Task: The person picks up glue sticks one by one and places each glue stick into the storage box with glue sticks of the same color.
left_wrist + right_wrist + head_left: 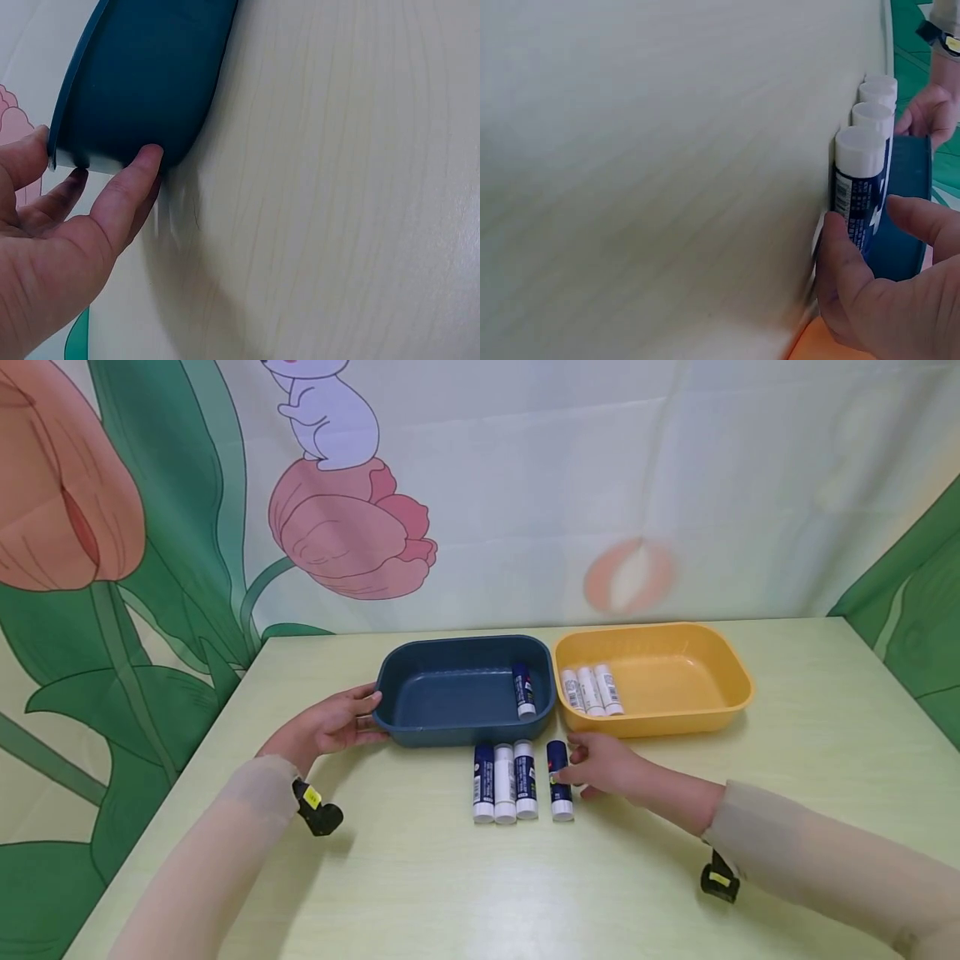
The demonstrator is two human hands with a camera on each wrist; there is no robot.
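- Right grip (603, 768): my thumb and fingers curl about the dark-blue glue stick (560, 789), lying on the surface (450, 893) beside three more glue sticks (505, 785); even, mid-barrel pressure should prevent rolling.
- Left grip (339, 722): I pinch the navy tray (435, 737) by its left end; light pressure should steady it.

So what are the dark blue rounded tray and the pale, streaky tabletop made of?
The dark blue rounded tray: probably moulded plastic, satin-finished; its smooth, rounded walls catch soft highlights.
The pale, streaky tabletop: wood or laminate, hard to tell; fine grain lines, soft sheen.
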